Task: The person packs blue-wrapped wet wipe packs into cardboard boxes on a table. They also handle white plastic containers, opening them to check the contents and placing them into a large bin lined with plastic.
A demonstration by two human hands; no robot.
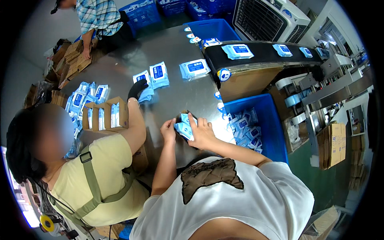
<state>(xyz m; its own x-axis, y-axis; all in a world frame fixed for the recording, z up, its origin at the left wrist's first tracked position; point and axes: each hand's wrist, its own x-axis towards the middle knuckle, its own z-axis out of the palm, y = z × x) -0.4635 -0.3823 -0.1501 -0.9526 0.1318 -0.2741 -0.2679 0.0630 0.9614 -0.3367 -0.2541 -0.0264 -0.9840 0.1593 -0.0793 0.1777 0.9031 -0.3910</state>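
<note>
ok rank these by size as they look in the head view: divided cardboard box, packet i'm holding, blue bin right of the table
1. Blue bin, clearly largest
2. Divided cardboard box
3. Held packet, smallest, though partly covered

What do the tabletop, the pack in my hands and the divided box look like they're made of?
The tabletop seems satiny metal: grey with blurred reflections. The pack looks like glossy plastic film, being creased and shiny. The divided box is probably matte cardboard: brown, stiff-walled.

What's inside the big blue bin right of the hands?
Many small blue-and-white packets lie heaped in the blue bin; whatever is beneath the top ones is covered.
</note>
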